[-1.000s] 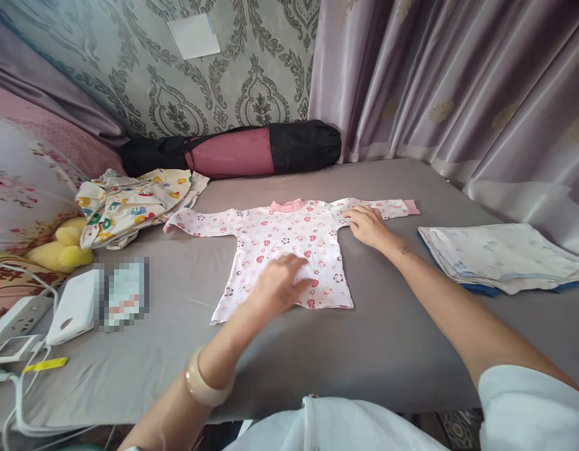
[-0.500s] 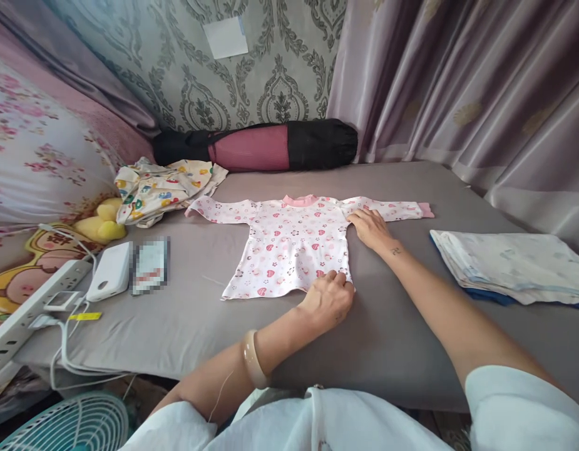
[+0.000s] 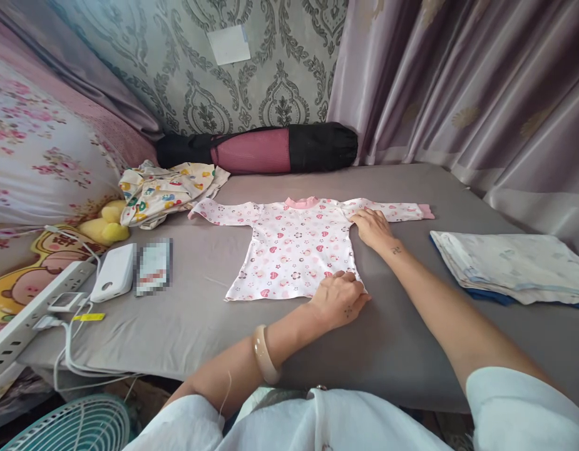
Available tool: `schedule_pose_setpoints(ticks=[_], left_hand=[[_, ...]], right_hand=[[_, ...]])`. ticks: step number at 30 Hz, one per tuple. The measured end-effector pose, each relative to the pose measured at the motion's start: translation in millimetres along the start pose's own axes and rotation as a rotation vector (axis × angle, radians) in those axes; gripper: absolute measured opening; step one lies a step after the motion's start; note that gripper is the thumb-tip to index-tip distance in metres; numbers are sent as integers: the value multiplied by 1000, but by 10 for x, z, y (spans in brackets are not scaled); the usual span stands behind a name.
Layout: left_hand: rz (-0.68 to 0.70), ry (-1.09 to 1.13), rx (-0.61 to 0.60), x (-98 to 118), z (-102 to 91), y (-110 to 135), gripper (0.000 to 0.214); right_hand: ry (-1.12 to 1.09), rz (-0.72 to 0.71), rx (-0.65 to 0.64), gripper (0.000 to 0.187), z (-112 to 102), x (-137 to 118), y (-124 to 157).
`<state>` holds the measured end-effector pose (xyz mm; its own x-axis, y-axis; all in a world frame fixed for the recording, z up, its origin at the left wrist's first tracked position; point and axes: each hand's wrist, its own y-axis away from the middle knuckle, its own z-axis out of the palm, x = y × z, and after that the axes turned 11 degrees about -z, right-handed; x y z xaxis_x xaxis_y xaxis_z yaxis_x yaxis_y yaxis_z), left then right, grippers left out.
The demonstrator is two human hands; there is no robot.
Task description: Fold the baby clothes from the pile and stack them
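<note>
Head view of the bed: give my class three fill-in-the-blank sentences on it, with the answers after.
The white, heart-printed baby shirt has a ____ collar.
The left hand rests at its hem; the folded pale cloth stack lies nearest the ____ hand.
The black-and-pink rolled mat bag lies against the patterned ____.
Answers: pink; right; wall.

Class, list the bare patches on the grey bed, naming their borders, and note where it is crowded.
Bare: the grey sheet between the baby shirt and the power bank; the strip between its collar and the rolled mat bag; the front edge between the left hand and the folded stack. Crowded: the left side, with power strip, toy and clothes pile.
</note>
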<state>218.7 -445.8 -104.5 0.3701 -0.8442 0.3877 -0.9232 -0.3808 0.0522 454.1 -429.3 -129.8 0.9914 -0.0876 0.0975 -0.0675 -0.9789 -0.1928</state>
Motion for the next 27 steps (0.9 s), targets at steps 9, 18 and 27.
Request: schedule_pose_setpoints(ticks=[9,18,27], left_hand=[[-249,-48,367,-1116,-142,-29,31],[-560,-225,178,-1530,-154,258,65],[-647,-377,113,-1901,-435,478,64]], right_hand=[[-308,-39,-42,51,-82,-1262,15],[-298,111,-101,67,48,-1491,157],[-175,319,-179,74,-12,-1010,362]])
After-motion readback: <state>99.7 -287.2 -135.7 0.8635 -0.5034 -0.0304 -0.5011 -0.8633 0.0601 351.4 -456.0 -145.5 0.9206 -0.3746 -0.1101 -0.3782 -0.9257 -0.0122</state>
